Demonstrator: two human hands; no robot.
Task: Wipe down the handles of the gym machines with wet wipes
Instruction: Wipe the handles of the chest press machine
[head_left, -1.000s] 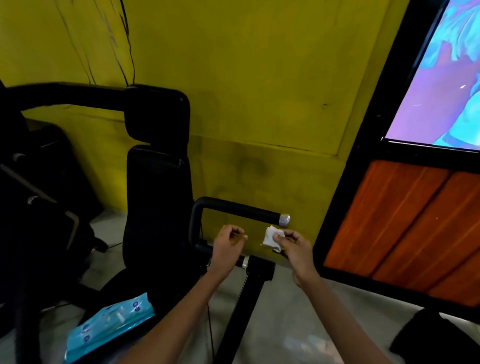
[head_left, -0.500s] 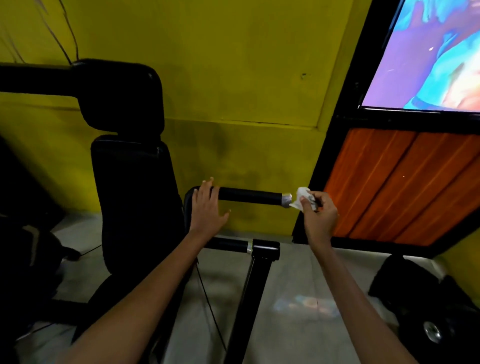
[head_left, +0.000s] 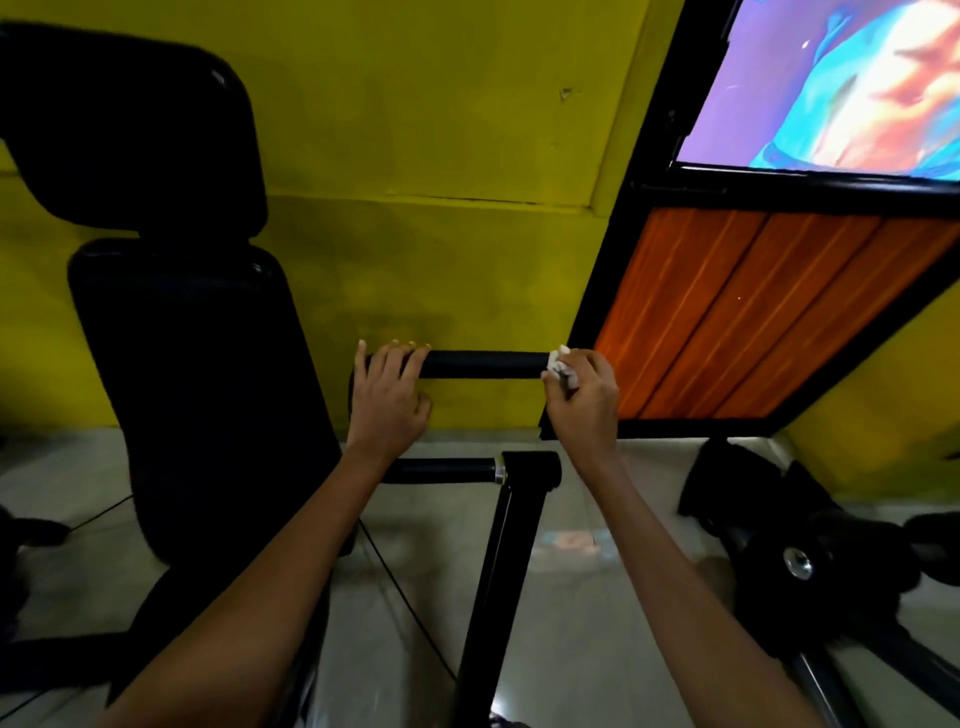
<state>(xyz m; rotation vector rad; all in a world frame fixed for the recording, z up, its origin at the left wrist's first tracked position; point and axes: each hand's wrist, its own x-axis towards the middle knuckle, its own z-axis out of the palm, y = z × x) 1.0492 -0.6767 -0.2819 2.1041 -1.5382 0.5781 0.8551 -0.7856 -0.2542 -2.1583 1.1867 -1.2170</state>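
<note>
Since 0.5 s earlier, the right hand (head_left: 584, 400) had carried the crumpled white wet wipe (head_left: 560, 368) onto the right end of the black foam-covered horizontal handle (head_left: 485, 365), its fingers curled, pinching the wipe against that end. Left hand (head_left: 392, 397) now lay over the handle's left end, fingers draped across it. Behind stood the black padded machine seat (head_left: 192, 364) and yellow wall (head_left: 441, 156).

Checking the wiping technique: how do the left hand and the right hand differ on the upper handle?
The left hand lies bare over the upper handle at its bend, fingers draped over the top; the right hand pinches a white wipe against the handle's free end. Both touch the same black bar.
</note>
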